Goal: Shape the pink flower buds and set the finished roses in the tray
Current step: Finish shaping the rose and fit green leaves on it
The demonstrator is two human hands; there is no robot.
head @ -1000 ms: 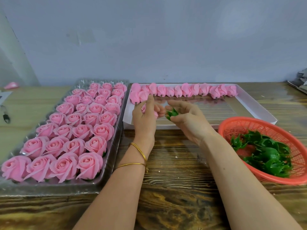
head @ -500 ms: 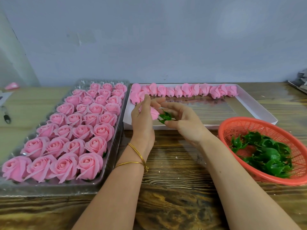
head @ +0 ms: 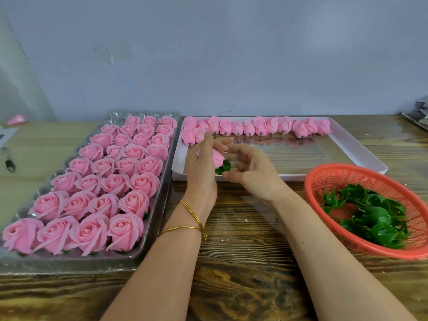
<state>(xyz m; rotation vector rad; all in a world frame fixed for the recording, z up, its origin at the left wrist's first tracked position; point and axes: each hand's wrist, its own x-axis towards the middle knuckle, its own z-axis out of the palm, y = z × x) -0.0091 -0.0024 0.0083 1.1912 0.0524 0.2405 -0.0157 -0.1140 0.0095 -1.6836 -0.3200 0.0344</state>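
Centrally, just above mid-frame: pink bud [head: 217, 157], grasped in curled fingers of left hand [head: 200, 167]. Long axis of bud tilted, tip toward upper left, base toward lower right. Green calyx [head: 224, 167] pinched between thumb and fingertips of right hand [head: 252, 172], touching bud base from the right. Depth of seating on the base: cannot be told, hidden by fingers.

Judged step: fitting calyx to bud, before shaping of petals.
- Push along bud axis, from lower right toward upper left.
- Hold calyx square to that axis; off-axis pressure likely to crease petals or seat calyx crooked.

Destination: clear tray [head: 69, 262], left of frame, packed with finished roses [head: 125, 230] apart from bare cells at its far end, upper left of the hands. Just beside left hand; well apart from right hand, with bud between. Carry with left hand, toward upper left; avoid hand-over.

Supply: unshaped buds [head: 259, 127] in a row along far wall of white box [head: 361, 149], upper centre. Spare calyxes [head: 370, 216] in red basket [head: 310, 181], right of frame, beside right forearm.
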